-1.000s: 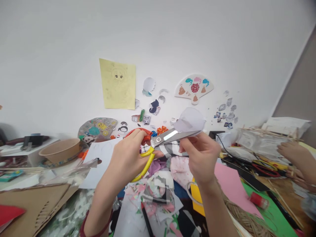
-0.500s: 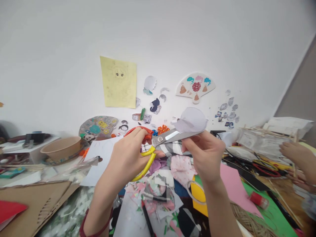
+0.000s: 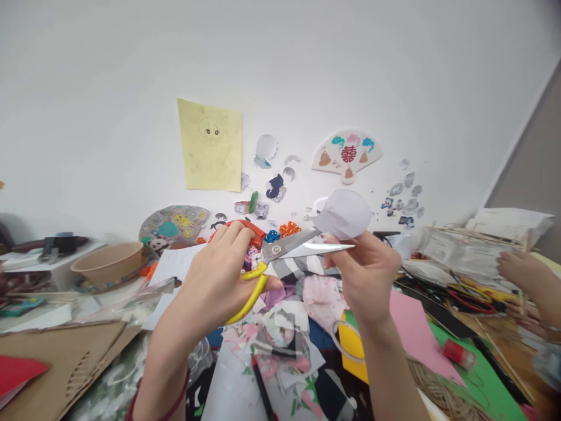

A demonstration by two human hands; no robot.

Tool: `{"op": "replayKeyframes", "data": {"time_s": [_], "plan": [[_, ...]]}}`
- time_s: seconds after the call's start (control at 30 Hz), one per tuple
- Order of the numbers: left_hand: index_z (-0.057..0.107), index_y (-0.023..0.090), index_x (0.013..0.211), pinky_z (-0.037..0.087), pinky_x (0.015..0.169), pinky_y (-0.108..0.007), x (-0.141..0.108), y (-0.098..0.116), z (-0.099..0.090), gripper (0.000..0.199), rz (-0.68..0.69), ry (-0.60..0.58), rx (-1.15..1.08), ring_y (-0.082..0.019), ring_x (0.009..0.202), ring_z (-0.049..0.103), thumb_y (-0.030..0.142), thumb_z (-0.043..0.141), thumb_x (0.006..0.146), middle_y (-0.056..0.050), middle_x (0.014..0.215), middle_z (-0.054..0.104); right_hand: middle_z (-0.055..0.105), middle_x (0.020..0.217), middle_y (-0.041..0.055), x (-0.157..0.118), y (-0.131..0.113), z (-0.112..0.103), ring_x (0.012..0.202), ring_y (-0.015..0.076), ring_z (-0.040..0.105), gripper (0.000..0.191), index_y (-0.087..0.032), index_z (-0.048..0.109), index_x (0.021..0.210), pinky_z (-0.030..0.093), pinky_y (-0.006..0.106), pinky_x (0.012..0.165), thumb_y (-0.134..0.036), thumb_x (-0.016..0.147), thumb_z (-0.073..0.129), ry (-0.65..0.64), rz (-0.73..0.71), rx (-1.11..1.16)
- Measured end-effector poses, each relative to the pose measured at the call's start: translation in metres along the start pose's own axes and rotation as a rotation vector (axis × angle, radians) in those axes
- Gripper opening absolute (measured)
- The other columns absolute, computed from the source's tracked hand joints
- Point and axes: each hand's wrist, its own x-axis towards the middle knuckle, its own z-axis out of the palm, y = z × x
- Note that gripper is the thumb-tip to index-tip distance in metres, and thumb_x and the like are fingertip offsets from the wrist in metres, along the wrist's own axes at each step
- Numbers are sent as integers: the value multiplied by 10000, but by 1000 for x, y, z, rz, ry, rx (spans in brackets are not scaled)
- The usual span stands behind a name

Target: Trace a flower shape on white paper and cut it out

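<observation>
Fingers of my left hand (image 3: 223,275) are wrapped through the handles of a pair of scissors (image 3: 277,250), one handle red and one yellow. The metal blades are parted and point right. My right hand (image 3: 368,269) pinches a rounded white paper cutout (image 3: 344,213) at its lower edge and holds it upright. The blade tips lie just below and left of the cutout, close to my right fingertips. Under both hands is a heap of paper scraps (image 3: 280,333), with a dark pencil-like stick (image 3: 262,383) lying on white paper.
A tan bowl (image 3: 109,263) and brown cardboard (image 3: 74,356) are at the left. Pink paper (image 3: 421,330), twine (image 3: 442,386) and a red spool (image 3: 458,354) lie at the right. Another person's hand (image 3: 521,275) is at the far right. A yellow drawing (image 3: 210,146) hangs on the wall.
The scissors have drawn back left and down from the paper, and their blades have opened. The paper cutout has turned slightly to face me in my right hand.
</observation>
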Motion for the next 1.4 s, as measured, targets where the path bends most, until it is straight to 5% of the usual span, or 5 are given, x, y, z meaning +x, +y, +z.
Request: {"op": "replayKeyframes", "data": {"time_s": [0.2, 0.67, 1.4], "plan": [[493, 230, 991, 402, 726, -355, 3, 3, 5, 302, -41, -29, -72, -267, 945, 558, 399, 673, 817, -53, 1066, 589, 708, 734, 1, -1, -1, -1, 530, 102, 547, 140, -206, 796, 856, 469, 238, 461, -122, 781, 713, -48, 2, -31], [533, 218, 970, 384, 723, -352, 7, 8, 11, 280, -52, -49, -194, -229, 875, 531, 472, 613, 881, -41, 1011, 600, 596, 541, -56, -5, -3, 4, 497, 101, 528, 134, -196, 704, 703, 449, 251, 513, -77, 764, 708, -77, 28, -54], [509, 220, 940, 391, 706, -366, 6, 14, 11, 241, -53, -63, -214, -243, 864, 544, 444, 583, 894, -55, 990, 623, 571, 510, -51, -9, 2, 13, 444, 108, 519, 128, -186, 670, 675, 425, 258, 450, -126, 772, 729, 29, 0, 49]]}}
